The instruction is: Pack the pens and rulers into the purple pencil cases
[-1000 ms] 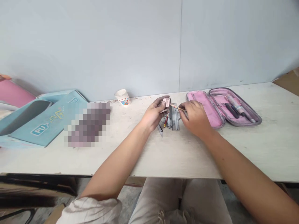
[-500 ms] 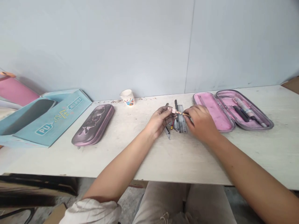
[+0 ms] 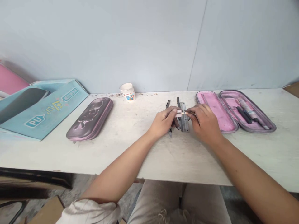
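My left hand (image 3: 164, 121) is closed on a small pink pencil sharpener (image 3: 179, 113), pinched between thumb and fingers. In my right hand (image 3: 205, 121) is a thin yellowish pencil (image 3: 185, 113), its end meeting the sharpener; how deep it sits inside cannot be told. Beneath the hands lie a clear ruler (image 3: 184, 124), a black pen (image 3: 178, 101) and another dark pen (image 3: 168, 103), partly covered by my left fingers. Just right of my right hand an open pink pencil case (image 3: 226, 119) holds markers (image 3: 244, 115).
A closed dark pencil case (image 3: 90, 119) lies to the left on the white table (image 3: 130, 149). Behind it stands a paper cup (image 3: 128, 92) near the wall. A light-blue box (image 3: 46, 115) occupies the table's left end.
The sharpener and pencil are now closer together and level, with my left hand slightly further right. My left fingers have curled in more. The whole view has shifted a little.
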The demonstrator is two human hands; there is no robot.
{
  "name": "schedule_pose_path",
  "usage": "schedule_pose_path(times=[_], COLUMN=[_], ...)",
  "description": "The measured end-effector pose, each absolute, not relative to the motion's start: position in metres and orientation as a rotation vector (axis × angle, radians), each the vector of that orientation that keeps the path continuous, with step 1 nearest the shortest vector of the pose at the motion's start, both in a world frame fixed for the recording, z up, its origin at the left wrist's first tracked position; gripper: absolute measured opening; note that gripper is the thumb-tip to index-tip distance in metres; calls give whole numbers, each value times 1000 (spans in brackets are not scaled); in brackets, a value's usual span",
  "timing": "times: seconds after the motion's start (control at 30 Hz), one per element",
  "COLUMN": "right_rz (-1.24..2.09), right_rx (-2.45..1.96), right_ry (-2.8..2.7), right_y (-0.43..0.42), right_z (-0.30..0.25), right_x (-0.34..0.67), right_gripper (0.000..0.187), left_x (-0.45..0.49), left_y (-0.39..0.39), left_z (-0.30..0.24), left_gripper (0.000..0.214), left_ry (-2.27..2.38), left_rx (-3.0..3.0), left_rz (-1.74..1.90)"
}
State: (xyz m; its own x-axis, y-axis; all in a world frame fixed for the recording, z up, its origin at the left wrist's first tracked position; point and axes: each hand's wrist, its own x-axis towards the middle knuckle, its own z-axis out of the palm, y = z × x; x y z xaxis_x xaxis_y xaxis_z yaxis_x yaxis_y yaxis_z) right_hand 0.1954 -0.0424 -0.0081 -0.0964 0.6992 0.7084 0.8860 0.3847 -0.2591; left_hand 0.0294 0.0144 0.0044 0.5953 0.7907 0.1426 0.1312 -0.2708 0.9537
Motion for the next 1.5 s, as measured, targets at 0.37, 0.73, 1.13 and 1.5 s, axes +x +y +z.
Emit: schedule_pose_path(times=[0.37, 0.73, 1.13, 1.5], right_rz=[9, -923, 1325, -103], right_rx=[-1517, -1388, -1457, -1634], right_ry=[-1762, -2018, -1364, -1993], right_y=[-51, -57, -61, -62], right_z=[-5, -6, 15, 16], right_x=[190, 188, 178, 181], right_gripper=[30, 18, 34, 26], left_x=[20, 28, 28, 29], left_y=[6, -1, -1, -3], left_z=[9, 5, -1, 6], left_gripper=[38, 21, 11, 12], left_ry=[668, 436, 437, 432], left_rx=[2069, 1612, 1804, 1482], left_rz=[771, 773, 736, 762])
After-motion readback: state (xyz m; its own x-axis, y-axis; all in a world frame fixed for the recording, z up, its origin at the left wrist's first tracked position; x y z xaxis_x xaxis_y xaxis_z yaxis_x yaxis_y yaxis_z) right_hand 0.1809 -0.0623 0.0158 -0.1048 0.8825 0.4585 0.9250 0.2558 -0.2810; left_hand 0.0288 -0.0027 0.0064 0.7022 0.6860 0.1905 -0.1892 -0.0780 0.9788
